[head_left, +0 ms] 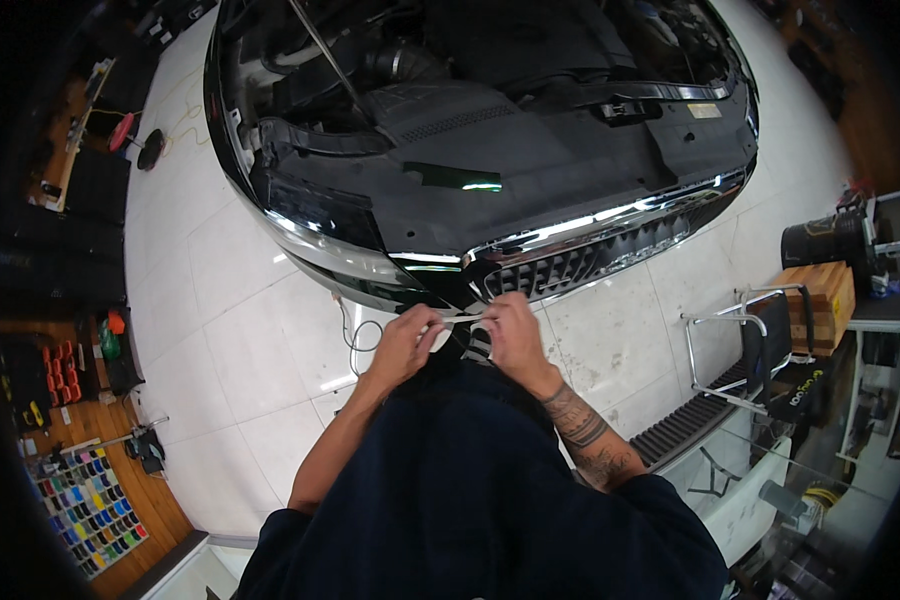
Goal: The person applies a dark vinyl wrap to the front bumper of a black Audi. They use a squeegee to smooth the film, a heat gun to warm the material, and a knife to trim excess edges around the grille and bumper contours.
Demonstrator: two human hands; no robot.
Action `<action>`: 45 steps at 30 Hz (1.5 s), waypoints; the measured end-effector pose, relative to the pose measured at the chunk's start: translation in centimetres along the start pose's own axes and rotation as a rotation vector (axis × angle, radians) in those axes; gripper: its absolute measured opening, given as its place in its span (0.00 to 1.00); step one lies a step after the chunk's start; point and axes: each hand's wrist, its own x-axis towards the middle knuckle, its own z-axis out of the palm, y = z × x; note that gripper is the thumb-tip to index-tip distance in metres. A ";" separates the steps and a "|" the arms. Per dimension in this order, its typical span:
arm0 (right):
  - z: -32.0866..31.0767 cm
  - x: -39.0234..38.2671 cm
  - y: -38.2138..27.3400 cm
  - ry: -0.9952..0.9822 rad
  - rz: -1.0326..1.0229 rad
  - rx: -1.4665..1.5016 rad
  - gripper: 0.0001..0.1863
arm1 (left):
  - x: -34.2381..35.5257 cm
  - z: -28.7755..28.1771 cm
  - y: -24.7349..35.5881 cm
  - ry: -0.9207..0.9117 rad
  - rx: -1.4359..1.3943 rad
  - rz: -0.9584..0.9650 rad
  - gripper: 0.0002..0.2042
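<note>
Both of my hands are raised in front of my body, close to the front bumper of a black car. A pale, narrow strip of tape is stretched between them. My left hand is closed around what looks like a whitish tape roll, partly hidden by the fingers. My right hand pinches the strip's other end. Just beyond my hands are the chrome-edged grille and the headlight. A dark glossy piece lies on the black cover behind the grille.
The hood is up, with a prop rod over the engine bay. A thin cable hangs by the bumper at left. To the right stand a chrome-framed chair and a wooden box. A colour sample board is at lower left.
</note>
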 end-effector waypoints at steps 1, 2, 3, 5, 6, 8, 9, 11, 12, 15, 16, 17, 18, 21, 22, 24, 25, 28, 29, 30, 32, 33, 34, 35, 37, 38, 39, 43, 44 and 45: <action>-0.5 0.3 -0.3 0.021 0.012 -0.019 0.09 | -0.7 -1.4 -1.2 0.009 0.035 -0.008 0.04; -1.2 0.5 -0.4 0.032 0.032 -0.057 0.10 | -1.7 -2.6 -3.7 0.050 0.100 -0.021 0.04; -2.2 0.8 -0.8 0.011 0.050 -0.083 0.11 | -3.0 -4.0 -6.9 0.049 0.188 -0.082 0.04; -3.6 1.6 -2.0 0.001 0.094 -0.091 0.09 | -5.3 -7.6 -12.6 -0.099 0.524 -0.239 0.08; -4.1 2.2 -3.1 -0.053 0.116 -0.126 0.09 | -6.7 -9.1 -15.9 -0.451 0.868 -0.504 0.11; -5.0 2.9 -5.0 -0.150 0.175 -0.217 0.09 | -7.7 -11.1 -19.0 -0.561 0.880 -0.562 0.13; -4.9 3.1 -5.7 -0.167 0.187 -0.244 0.09 | -6.6 -11.8 -18.2 -0.562 0.838 -0.555 0.14; -4.0 3.2 -7.2 -0.218 0.217 -0.281 0.10 | -3.2 -11.8 -17.3 -0.516 0.585 -0.276 0.15; -3.3 3.2 -7.9 -0.230 0.237 -0.274 0.09 | -1.6 -11.0 -15.7 -0.371 0.286 -0.248 0.15; -1.4 3.7 -9.8 -0.262 0.286 -0.256 0.09 | 1.9 -6.4 -14.1 -0.081 -0.337 -0.211 0.19; -1.0 3.3 -10.5 -0.263 0.308 -0.248 0.09 | 2.5 -5.0 -14.2 -0.031 -0.380 -0.207 0.20; -0.8 2.9 -11.1 -0.267 0.328 -0.240 0.09 | 2.9 -3.7 -14.2 0.022 -0.424 -0.204 0.21; -0.8 2.5 -11.7 -0.254 0.372 -0.225 0.08 | 3.1 -2.9 -13.6 0.072 -0.461 -0.204 0.21; -1.8 0.6 -12.5 -0.240 0.487 -0.220 0.06 | 2.8 -1.1 -11.8 0.178 -0.630 -0.344 0.23; -2.2 -0.2 -12.4 -0.224 0.514 -0.220 0.06 | 2.7 -0.4 -10.9 0.256 -0.681 -0.336 0.24; -3.1 -1.5 -12.1 -0.199 0.543 -0.224 0.06 | 3.0 -0.4 -9.5 0.350 -0.344 -0.173 0.24; -3.7 -2.0 -11.9 -0.184 0.553 -0.226 0.06 | 3.4 -0.7 -8.4 0.396 -0.173 -0.088 0.25; -6.1 -3.3 -10.9 -0.166 0.524 -0.202 0.06 | 5.8 -2.5 -6.8 0.271 0.338 0.040 0.23; -7.1 -3.6 -10.4 -0.163 0.506 -0.209 0.07 | 6.4 -2.9 -6.7 0.204 0.528 0.037 0.23; -8.1 -3.9 -9.8 -0.168 0.487 -0.213 0.07 | 6.9 -3.1 -7.5 0.179 0.595 0.005 0.24; -10.2 -4.6 -8.4 -0.163 0.444 -0.237 0.08 | 7.9 -3.9 -7.1 0.128 0.656 0.013 0.25; -11.2 -5.0 -7.5 -0.151 0.423 -0.253 0.08 | 8.5 -4.5 -7.0 0.096 0.692 0.019 0.26; -11.9 -5.4 -6.9 -0.146 0.405 -0.268 0.08 | 8.8 -4.9 -7.2 0.089 0.727 0.090 0.27; -12.4 -5.6 -6.4 -0.140 0.399 -0.261 0.08 | 9.0 -5.2 -7.3 0.058 0.728 0.081 0.27; -13.6 -5.7 -5.6 -0.126 0.374 -0.257 0.09 | 9.7 -6.0 -6.8 0.009 0.725 0.068 0.26; -14.0 -5.7 -5.5 -0.120 0.359 -0.239 0.09 | 10.0 -6.3 -8.5 0.024 0.701 0.115 0.26; -14.3 -5.8 -5.2 -0.114 0.350 -0.216 0.09 | 10.2 -6.5 -8.3 -0.017 0.718 0.160 0.25; -14.4 -5.9 -4.6 -0.108 0.339 -0.151 0.08 | 10.5 -6.8 -7.4 -0.119 0.769 0.337 0.25; -14.3 -6.0 -4.4 -0.112 0.343 -0.141 0.08 | 10.3 -6.9 -7.2 -0.129 0.779 0.380 0.25; -14.2 -6.2 -4.3 -0.102 0.342 -0.134 0.08 | 10.2 -6.5 -7.0 0.000 0.750 0.278 0.27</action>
